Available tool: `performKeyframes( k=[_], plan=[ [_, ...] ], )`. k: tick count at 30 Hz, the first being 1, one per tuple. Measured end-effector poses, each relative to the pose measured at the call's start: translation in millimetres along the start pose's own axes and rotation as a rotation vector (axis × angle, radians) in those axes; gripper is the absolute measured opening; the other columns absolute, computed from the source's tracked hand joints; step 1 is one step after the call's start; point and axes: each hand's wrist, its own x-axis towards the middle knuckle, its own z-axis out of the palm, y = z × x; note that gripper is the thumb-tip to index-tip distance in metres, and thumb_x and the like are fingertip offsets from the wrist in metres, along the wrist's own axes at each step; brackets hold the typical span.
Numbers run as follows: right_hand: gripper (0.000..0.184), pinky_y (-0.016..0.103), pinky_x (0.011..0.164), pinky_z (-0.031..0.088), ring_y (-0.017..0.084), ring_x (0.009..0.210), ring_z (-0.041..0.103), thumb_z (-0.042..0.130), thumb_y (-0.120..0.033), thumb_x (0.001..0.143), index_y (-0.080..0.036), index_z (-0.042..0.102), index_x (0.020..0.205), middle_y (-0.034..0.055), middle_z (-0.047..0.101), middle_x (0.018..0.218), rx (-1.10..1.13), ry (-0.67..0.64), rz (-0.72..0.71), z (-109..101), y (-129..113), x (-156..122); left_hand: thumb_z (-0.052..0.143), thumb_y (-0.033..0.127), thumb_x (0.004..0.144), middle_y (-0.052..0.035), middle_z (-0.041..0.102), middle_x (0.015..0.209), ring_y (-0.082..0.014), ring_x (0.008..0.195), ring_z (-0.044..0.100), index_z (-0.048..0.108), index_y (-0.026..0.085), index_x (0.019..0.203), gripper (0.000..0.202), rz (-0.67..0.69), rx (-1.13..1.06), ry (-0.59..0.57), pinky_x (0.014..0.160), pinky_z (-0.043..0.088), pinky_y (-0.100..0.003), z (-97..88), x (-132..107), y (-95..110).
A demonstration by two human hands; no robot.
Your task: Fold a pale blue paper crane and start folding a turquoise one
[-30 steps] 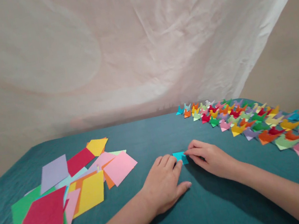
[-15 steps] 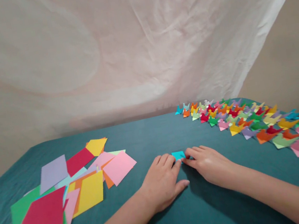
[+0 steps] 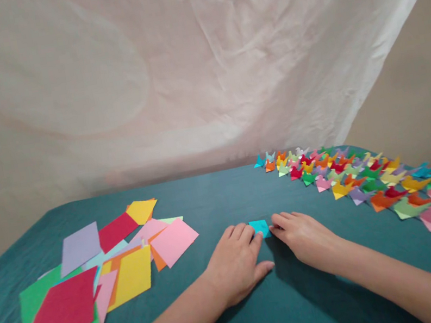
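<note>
A small folded piece of bright blue paper (image 3: 259, 228) lies on the teal cloth between my two hands. My left hand (image 3: 237, 265) rests palm down at its left side, with the index fingertip on the paper's edge. The left thumb is stretched out apart from the fingers, on the cloth. My right hand (image 3: 304, 235) comes from the right with thumb and index finger pinched together at the paper's right edge. The other right fingers are curled behind, and the part of the paper under the fingertips is hidden.
On the left, coloured paper sheets (image 3: 131, 277) overlap in a loose spread. Rows of small folded paper birds (image 3: 342, 188) stand along the right side of the table (image 3: 213, 197). A pale hanging sheet (image 3: 185, 78) closes off the back.
My right fingertips have drawn back slightly to the right, so more of the blue paper shows. My left hand stays nearly in place. The view has shifted a little.
</note>
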Motion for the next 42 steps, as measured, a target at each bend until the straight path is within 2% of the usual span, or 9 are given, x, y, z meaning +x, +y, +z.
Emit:
performKeyframes(
  k=[4, 9, 17, 29, 34, 38, 40, 42],
  plan=[
    [0.021, 0.03, 0.068, 0.04, 0.019, 0.08, 0.055, 0.049, -0.01, 0.086, -0.017, 0.065, 0.097, 0.0058, 0.059, 0.092, 0.042, 0.038, 0.01, 6, 10, -5, 0.049, 0.05, 0.086, -0.0095, 0.053, 0.107, -0.0266, 0.104, 0.046, 0.05, 0.016, 0.119, 0.047, -0.002, -0.004, 0.0, 0.09, 0.038, -0.039, 0.5, 0, 0],
    [0.037, 0.031, 0.07, 0.042, 0.02, 0.086, 0.055, 0.047, -0.008, 0.086, -0.02, 0.055, 0.119, 0.0071, 0.058, 0.101, 0.036, 0.121, -0.01, 11, 8, -5, 0.05, 0.049, 0.085, -0.0099, 0.052, 0.11, -0.0268, 0.105, 0.046, 0.049, 0.015, 0.12, 0.049, -0.005, -0.002, 0.008, 0.092, 0.037, -0.04, 3.5, 0, -1],
    [0.027, 0.034, 0.067, 0.044, 0.022, 0.086, 0.054, 0.052, -0.016, 0.087, -0.019, 0.058, 0.113, 0.0073, 0.059, 0.102, -0.03, 0.062, -0.032, 6, -1, 0, 0.051, 0.05, 0.084, -0.0108, 0.054, 0.109, -0.0268, 0.105, 0.047, 0.052, 0.013, 0.116, 0.049, 0.008, 0.012, 0.003, 0.091, 0.038, -0.04, 3.4, 2, -1],
    [0.024, 0.031, 0.065, 0.041, 0.02, 0.084, 0.053, 0.048, -0.016, 0.089, -0.019, 0.059, 0.11, 0.0069, 0.058, 0.099, -0.004, 0.058, -0.047, 2, 5, 0, 0.053, 0.038, 0.086, -0.0145, 0.056, 0.111, -0.0291, 0.113, 0.045, 0.058, 0.009, 0.109, 0.038, -0.005, 0.012, -0.091, 0.097, 0.037, -0.043, -15.1, 0, 3],
    [0.029, 0.03, 0.066, 0.039, 0.02, 0.085, 0.051, 0.047, -0.011, 0.087, -0.019, 0.058, 0.112, 0.0065, 0.057, 0.099, 0.048, 0.061, -0.059, 6, 10, -1, 0.047, 0.026, 0.09, -0.0105, 0.057, 0.11, -0.0247, 0.109, 0.049, 0.062, 0.014, 0.103, 0.024, 0.038, -0.14, -0.079, 0.096, 0.039, -0.04, -18.2, -6, -13],
    [0.033, 0.029, 0.067, 0.038, 0.019, 0.084, 0.05, 0.048, -0.008, 0.084, -0.02, 0.058, 0.114, 0.0064, 0.056, 0.101, 0.085, 0.068, -0.067, 10, 13, -1, 0.039, 0.024, 0.093, -0.0053, 0.059, 0.109, -0.0182, 0.102, 0.054, 0.064, 0.021, 0.104, 0.028, 0.021, -0.348, -0.072, 0.092, 0.043, -0.033, -14.7, -10, -32],
    [0.033, 0.029, 0.067, 0.038, 0.018, 0.083, 0.05, 0.047, -0.007, 0.084, -0.019, 0.059, 0.112, 0.0067, 0.055, 0.1, 0.081, 0.077, -0.059, 11, 12, -1, 0.038, 0.023, 0.093, -0.0065, 0.058, 0.115, -0.0174, 0.106, 0.053, 0.058, 0.021, 0.117, 0.031, -0.039, -0.403, 0.014, 0.095, 0.042, -0.033, -6.8, -10, -38],
    [0.032, 0.03, 0.067, 0.038, 0.019, 0.083, 0.05, 0.047, -0.007, 0.084, -0.018, 0.059, 0.111, 0.0071, 0.055, 0.098, 0.063, 0.087, -0.054, 11, 10, -1, 0.037, 0.022, 0.093, -0.0075, 0.05, 0.129, -0.0184, 0.119, 0.045, 0.047, 0.02, 0.129, 0.037, -0.057, -0.402, 0.067, 0.102, 0.036, -0.037, 3.3, -9, -41]
  ],
)
